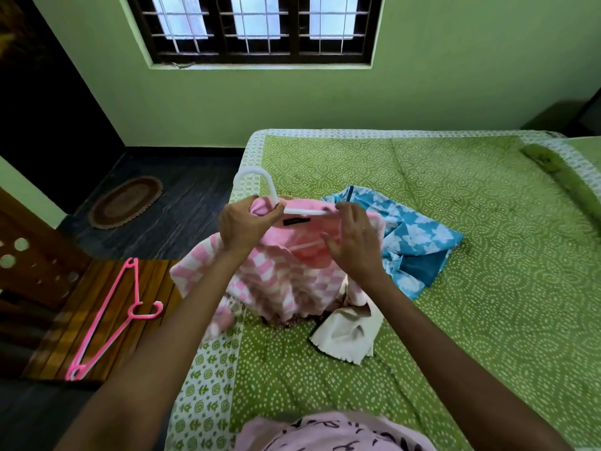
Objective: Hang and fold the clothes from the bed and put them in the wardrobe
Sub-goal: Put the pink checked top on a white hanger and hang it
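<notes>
Item: pink checked garment (279, 278), held above the bed (455, 255) on a white hanger (257, 180). My left hand (244, 222) grips collar and hanger neck; my right hand (354, 239) pinches the collar. Blue floral cloth (416, 239) beside; pink hanger (110, 317) on bench.

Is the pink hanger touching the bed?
Apart. The head view shows the pink hanger lying on a wooden surface left of the bed, with bare wood between them.

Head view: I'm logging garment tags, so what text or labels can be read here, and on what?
Black label inside the collar of the pink checked garment: too small and blurred to read.
Dark lettering on the person's pink shirt at the bottom edge: blurred and cut off, not readable.
No other text shows.
</notes>
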`<action>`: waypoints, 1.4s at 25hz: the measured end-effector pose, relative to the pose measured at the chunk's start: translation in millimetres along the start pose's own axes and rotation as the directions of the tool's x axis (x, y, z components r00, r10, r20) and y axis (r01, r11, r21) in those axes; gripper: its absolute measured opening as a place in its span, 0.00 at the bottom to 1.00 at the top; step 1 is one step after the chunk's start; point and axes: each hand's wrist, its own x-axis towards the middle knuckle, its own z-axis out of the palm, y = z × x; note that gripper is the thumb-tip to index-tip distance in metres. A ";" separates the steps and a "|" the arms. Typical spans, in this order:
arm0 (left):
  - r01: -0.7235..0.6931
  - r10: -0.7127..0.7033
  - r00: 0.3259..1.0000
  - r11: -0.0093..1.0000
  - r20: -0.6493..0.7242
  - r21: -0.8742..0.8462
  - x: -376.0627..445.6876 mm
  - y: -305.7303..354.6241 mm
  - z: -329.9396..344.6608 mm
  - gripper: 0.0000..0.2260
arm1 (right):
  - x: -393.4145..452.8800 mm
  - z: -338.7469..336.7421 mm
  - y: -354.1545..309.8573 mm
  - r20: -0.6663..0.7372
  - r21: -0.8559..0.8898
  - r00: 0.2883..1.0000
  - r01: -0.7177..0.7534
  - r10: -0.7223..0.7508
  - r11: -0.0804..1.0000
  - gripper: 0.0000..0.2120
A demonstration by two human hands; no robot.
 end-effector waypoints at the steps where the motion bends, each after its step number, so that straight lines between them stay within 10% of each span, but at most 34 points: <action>1: -0.004 0.004 1.000 1.000 0.007 -0.016 0.2 2.8 0.7 0.23 | 6.9 -1.3 -0.3 0.027 0.023 0.999 0.027 -0.027 0.999 0.14; 9: 0.296 -0.190 0.933 0.889 0.304 -0.351 4.1 -8.7 -8.2 0.12 | 45.4 -15.2 11.8 0.008 0.304 0.974 -0.218 0.227 0.927 0.05; 16: 0.381 -0.382 0.921 0.924 0.079 0.025 -3.4 13.6 -0.5 0.16 | 28.8 2.6 -36.4 0.036 0.496 0.930 -0.334 0.366 0.801 0.04; 22: 0.006 -0.051 0.993 0.921 0.106 0.389 -10.8 23.4 -3.3 0.11 | 55.5 -18.2 -3.2 -0.027 0.387 0.844 -0.486 0.536 0.784 0.07; 27: 0.012 -0.114 0.974 0.891 0.196 0.454 -11.1 18.5 8.0 0.12 | 47.3 -10.6 -27.7 0.038 0.428 0.909 -0.389 0.414 0.816 0.06; 35: 0.324 -0.324 0.946 0.946 0.024 -0.005 6.3 4.7 -8.0 0.24 | -16.7 -3.5 -17.7 0.212 0.489 0.977 -0.139 0.038 0.861 0.05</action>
